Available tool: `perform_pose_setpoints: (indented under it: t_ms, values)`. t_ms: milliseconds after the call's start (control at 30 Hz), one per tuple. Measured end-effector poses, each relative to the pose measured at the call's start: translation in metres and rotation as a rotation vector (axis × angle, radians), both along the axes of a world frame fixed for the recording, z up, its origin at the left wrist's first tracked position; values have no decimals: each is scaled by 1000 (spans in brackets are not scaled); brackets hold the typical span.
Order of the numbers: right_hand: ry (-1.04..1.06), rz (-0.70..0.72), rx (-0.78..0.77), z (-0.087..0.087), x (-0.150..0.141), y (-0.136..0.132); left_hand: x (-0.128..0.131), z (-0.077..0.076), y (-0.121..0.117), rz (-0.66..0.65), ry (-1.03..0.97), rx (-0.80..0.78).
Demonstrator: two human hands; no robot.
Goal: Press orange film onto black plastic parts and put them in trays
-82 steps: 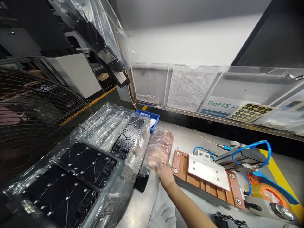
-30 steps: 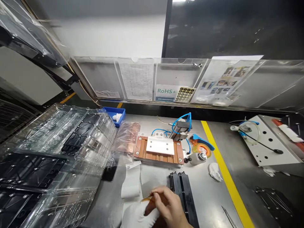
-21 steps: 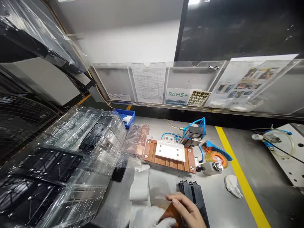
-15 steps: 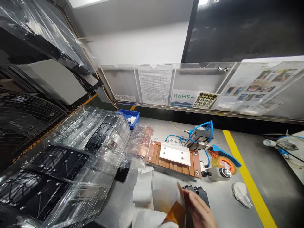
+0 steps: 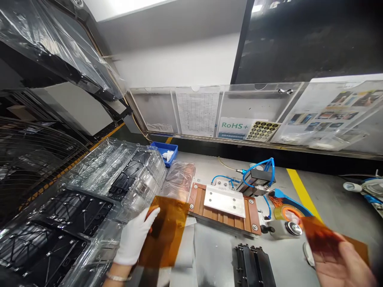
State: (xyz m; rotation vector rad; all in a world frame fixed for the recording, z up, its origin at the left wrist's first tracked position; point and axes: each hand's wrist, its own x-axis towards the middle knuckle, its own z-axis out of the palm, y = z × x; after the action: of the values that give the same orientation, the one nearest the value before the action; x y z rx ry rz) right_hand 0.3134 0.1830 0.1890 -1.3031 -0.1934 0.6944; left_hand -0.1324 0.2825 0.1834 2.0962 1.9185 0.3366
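Head view: what are the hands doing?

The white-gloved left hand (image 5: 134,237) grips an amber film sheet (image 5: 163,231) at lower centre-left, above the desk (image 5: 215,255). The bare right hand (image 5: 338,261) grips a second amber film sheet (image 5: 327,239) at lower right.

What lies between them?

A copper plate (image 5: 194,198) topped by a white metal block (image 5: 224,201), with black bars (image 5: 253,265) below it.

"RoHS+" on sign (image 5: 233,126) in acrylic doc holder (image 5: 239,101).
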Motion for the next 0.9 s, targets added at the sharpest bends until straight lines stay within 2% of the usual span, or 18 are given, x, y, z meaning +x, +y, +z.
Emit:
perform_pose_setpoints:
  t_ms: [100,200,267,333,400,467,533,600,767,833,900]
  values:
    - [79,125,-88,-1,-14,6,9,0,50,45,212,62]
    - [0,256,-221,-6,-25,11,29,-2,88,44,173,137]
    - [-125,388,-300,-7,-31,14,45,-3,99,-13,113,175]
    - [-202,582,-330,-5,-40,18,65,0,96,-68,30,164]
    - [-204,809,-309,-2,-53,24,88,4,81,-158,-97,51]
    - [-188,979,-281,0,-68,30,113,10,60,-285,-302,-221]
    - [-171,1053,-289,1,-80,37,135,16,42,-393,-515,-551]
    - [-153,1086,-315,-1,-89,44,151,20,30,-436,-620,-724]
    - [-112,1146,-352,-5,-98,56,169,20,27,-404,-542,-764]
    - [-103,1183,-368,-3,-94,57,172,16,27,-427,-443,-723]
    - [-142,1281,-365,-1,-81,55,171,13,27,-454,-330,-629]
